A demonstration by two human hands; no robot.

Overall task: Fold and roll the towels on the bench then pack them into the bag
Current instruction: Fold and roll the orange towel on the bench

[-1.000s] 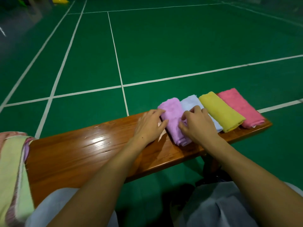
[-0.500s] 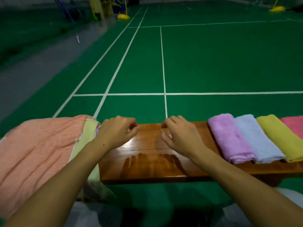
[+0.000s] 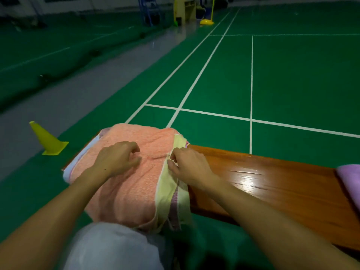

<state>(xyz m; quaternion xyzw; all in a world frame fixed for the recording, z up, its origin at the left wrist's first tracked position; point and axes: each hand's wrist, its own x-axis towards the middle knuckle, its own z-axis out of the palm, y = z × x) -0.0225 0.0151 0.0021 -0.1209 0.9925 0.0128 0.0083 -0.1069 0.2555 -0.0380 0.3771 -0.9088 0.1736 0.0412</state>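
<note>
Both hands have swung left off the bare wood and now sit over the towel pile, which fills the middle of the view; of the rolled towels only a lilac one is left in sight. Nearest, a pale grey trouser knee pokes in at the bottom edge. Just beyond it the pile hangs over the near edge of the bench, a salmon towel on top, a pale yellow towel showing along its right side with a purple-striped edge under that. Left hand is over the salmon towel, fingers loosely curled, holding nothing; touching or just above, hard to call. Right hand is at the yellow towel's edge, thumb and fingertips drawn together there, seemingly pinching the cloth, though the contact is not sharp. Off to the right, well apart, the lilac rolled towel lies on the bench at the frame edge. On the floor to the left stands a yellow cone. Beyond stretches the green court with white lines, and far off a yellow post base.
</note>
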